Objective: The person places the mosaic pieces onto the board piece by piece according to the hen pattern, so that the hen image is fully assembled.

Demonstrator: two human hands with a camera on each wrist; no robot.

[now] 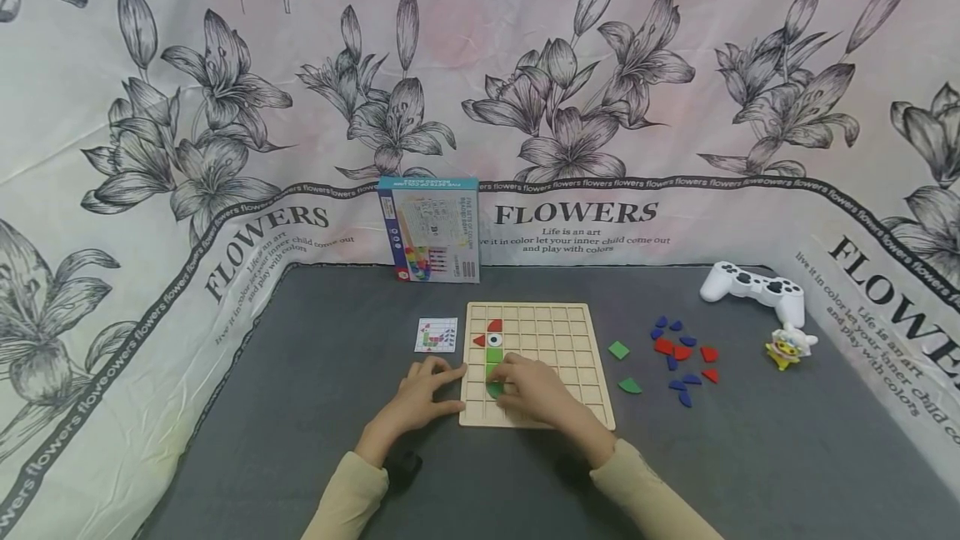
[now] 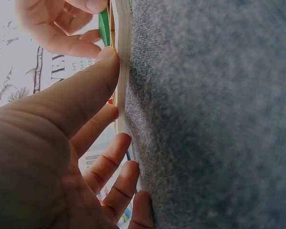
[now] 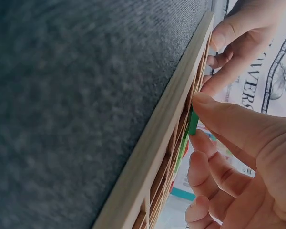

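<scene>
Green piece (image 3: 194,122) pinched by right hand (image 1: 534,388); left hand (image 1: 417,393) touches wooden board (image 1: 555,340).

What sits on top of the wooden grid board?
Red pieces, an eye piece and green squares lie on the wooden grid board. The right hand pinches a darker green piece; cells beneath are hidden.

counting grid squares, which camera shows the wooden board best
The head view: it looks down on the wooden board and shows most of its grid, though the right hand covers part. Both wrist views catch it nearly edge-on: the left mostly its side, the right its side plus slivers of grid.
</scene>
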